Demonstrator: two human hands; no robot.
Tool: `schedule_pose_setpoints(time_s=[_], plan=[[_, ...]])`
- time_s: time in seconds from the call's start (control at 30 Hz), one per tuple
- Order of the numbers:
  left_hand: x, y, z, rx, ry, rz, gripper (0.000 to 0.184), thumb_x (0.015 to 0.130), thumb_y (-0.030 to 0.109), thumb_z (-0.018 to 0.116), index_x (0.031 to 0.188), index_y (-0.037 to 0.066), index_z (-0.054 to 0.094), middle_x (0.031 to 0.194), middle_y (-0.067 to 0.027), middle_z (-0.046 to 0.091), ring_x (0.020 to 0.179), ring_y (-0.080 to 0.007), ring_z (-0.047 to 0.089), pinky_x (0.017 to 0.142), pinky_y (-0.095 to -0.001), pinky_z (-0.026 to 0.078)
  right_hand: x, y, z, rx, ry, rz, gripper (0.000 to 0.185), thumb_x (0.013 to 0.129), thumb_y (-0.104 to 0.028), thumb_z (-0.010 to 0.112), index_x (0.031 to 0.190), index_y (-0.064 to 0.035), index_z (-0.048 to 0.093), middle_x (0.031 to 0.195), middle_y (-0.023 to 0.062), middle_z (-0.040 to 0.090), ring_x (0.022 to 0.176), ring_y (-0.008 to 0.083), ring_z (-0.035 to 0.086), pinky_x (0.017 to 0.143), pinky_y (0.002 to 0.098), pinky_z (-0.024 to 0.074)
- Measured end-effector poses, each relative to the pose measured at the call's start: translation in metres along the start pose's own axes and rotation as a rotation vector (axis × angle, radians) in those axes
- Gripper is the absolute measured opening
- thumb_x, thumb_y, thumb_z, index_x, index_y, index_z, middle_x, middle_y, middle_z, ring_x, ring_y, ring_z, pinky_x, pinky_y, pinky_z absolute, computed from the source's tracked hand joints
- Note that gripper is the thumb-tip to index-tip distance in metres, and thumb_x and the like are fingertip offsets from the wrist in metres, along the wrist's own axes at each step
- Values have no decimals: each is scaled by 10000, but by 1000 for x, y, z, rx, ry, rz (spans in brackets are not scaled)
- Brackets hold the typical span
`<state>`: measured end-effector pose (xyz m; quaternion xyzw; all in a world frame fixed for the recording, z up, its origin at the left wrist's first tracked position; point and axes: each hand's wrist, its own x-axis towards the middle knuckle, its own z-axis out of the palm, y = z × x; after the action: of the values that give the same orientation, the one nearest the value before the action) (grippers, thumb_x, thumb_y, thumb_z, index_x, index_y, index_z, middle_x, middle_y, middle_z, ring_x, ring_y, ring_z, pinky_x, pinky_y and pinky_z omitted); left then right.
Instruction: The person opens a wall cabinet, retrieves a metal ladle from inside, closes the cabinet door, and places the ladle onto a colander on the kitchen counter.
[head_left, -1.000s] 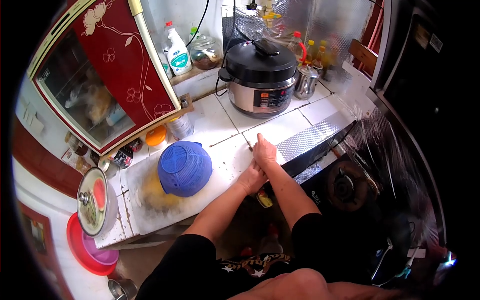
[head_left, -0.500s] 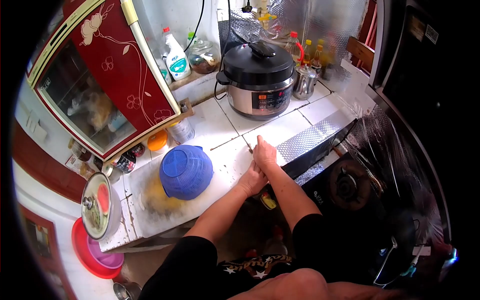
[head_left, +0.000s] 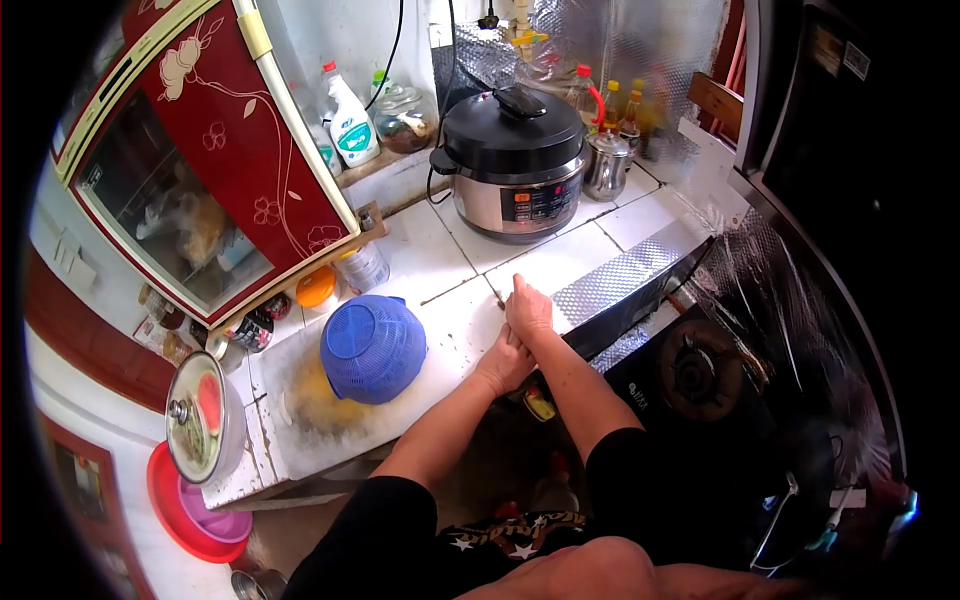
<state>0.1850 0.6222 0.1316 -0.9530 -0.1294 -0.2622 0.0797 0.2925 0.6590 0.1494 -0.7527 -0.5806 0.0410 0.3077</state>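
Observation:
My right hand [head_left: 530,309] and my left hand [head_left: 507,362] are pressed together over the front edge of the white tiled counter [head_left: 455,325]. The right hand lies over the left hand's fingers and is closed, with one digit pointing forward. My left hand's fingers are folded in against the right and partly hidden. No object shows in either hand. To their left, an upside-down blue plastic basket [head_left: 375,350] rests on a stained pale board [head_left: 290,440]. Beyond them stands an electric pressure cooker [head_left: 515,165] with its black lid on.
A steel pot [head_left: 606,168] and several bottles stand right of the cooker. A glass-lidded bowl [head_left: 200,415] sits at the counter's left end, above a red basin [head_left: 170,495]. A red cabinet [head_left: 225,140] fills the upper left. A gas burner [head_left: 697,370] is at right.
The view has shifted very slightly. Both hands stay clasped in the same place, and nothing on the counter has moved.

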Motion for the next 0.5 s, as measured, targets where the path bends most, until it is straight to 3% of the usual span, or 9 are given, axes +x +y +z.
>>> schedule_pose_setpoints(time_s=[0.37,0.5], plan=[[3,2,-6,-14,25,-3,433,729,205,559,1114,8,534,1187,-156,478,1150,-335,412,988,-494,318,0,1,3,-2,-12,9,153,780,-99,468,910,-19,475,764,209,602,711,370,587,655,439,466],[3,2,-6,-39,29,-19,452,738,206,553,1140,4,515,1211,-160,462,1171,-343,391,1000,-496,301,-1,0,3,-34,42,-2,107,761,-115,489,847,-53,474,719,161,601,681,331,596,632,418,470]])
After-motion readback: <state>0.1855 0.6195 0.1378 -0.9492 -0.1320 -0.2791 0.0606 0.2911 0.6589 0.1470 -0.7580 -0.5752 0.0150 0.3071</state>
